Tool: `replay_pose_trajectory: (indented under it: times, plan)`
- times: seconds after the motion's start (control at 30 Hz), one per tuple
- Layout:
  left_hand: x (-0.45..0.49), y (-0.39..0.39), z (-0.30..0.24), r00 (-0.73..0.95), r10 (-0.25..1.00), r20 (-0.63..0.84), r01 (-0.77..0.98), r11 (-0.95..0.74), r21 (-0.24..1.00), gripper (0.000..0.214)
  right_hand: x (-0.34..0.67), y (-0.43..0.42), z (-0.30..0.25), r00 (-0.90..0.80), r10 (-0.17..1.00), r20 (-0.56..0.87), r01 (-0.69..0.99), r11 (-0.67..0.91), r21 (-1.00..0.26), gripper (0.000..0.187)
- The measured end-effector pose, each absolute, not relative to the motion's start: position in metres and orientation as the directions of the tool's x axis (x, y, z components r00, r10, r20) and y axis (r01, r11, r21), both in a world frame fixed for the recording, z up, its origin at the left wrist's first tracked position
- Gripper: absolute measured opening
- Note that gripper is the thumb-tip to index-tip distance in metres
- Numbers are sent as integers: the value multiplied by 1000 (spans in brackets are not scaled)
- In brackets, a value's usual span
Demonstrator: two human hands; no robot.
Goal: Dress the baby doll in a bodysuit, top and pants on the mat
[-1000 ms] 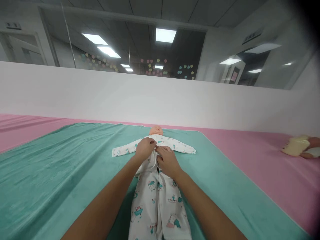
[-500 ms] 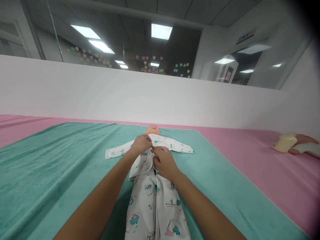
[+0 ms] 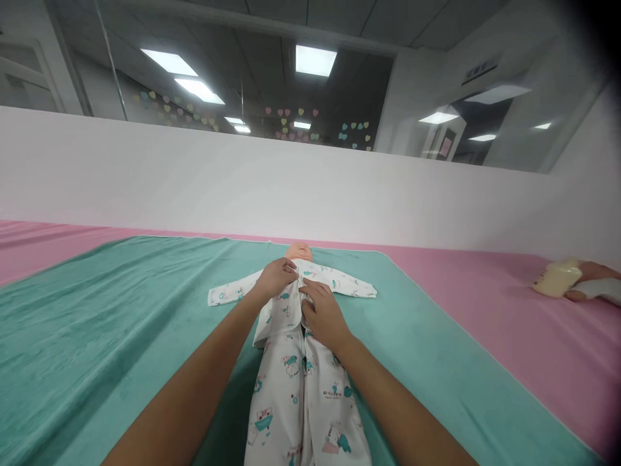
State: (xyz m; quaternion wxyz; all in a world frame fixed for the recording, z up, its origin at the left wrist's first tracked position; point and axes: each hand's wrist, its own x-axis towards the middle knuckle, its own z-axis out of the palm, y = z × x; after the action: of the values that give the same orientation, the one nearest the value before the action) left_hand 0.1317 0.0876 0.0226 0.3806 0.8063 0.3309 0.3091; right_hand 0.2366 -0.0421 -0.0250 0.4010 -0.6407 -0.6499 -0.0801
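A baby doll (image 3: 299,251) lies on its back, dressed in a white long-sleeved baby shirt (image 3: 284,314) with teal and pink prints. Its sleeves spread out to both sides. Matching printed trousers (image 3: 286,388) stretch toward me. My left hand (image 3: 277,278) is on the upper chest, fingers curled on the shirt's front edge near the neck. My right hand (image 3: 324,314) rests just to the right and lower, its fingers apart and touching the shirt front. Whatever lies beneath the fingertips is hidden.
A teal blanket (image 3: 145,336) lies under the doll over a pink sheet (image 3: 466,278). At the far right, a pale yellow object (image 3: 557,278) sits by another doll-like figure (image 3: 599,285), partly cut off. A white wall (image 3: 242,188) with windows above borders the back.
My fingertips have moved slightly apart and a little up the shirt front toward the neck. The right fingers have loosened from the shirt's edge. The doll stays in place.
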Motion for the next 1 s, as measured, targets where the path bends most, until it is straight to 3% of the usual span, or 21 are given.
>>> replay_pose_trajectory:
  times: [0.77, 0.87, 1.0]
  plan:
    - [136, 80, 34, 566, 778, 273, 493, -585, 645, 12, 242, -44, -16, 103, 836, 538, 865, 192, -463, 35]
    - [137, 79, 34, 535, 805, 255, 504, -547, 669, 12, 242, -45, -16, 94, 839, 536, 876, 186, -446, 34]
    - [137, 77, 33, 498, 849, 177, 443, -424, 790, 15, 242, -45, -16, 87, 842, 533, 891, 174, -420, 34]
